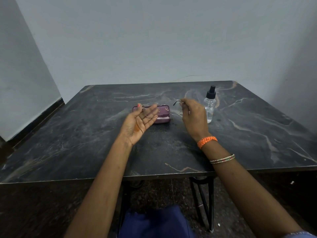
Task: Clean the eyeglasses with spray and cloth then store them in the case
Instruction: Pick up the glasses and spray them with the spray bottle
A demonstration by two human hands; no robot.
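Note:
Thin wire-rimmed eyeglasses (173,108) hang in the air above the table's middle, held between both hands. My right hand (193,117) pinches the frame's right end by the temple. My left hand (137,122) is palm up, its fingertips on the left lens rim. Just behind and below the glasses, a purple case (163,115) lies open on the table, partly hidden by my left fingers. A clear spray bottle (209,105) with a black pump top stands upright to the right of my right hand. No cloth is visible.
The dark marble-patterned table (85,143) stands against a pale wall. Its front edge runs across the lower part of the view, with black metal legs (205,203) beneath. Blue fabric (154,224) shows on my lap.

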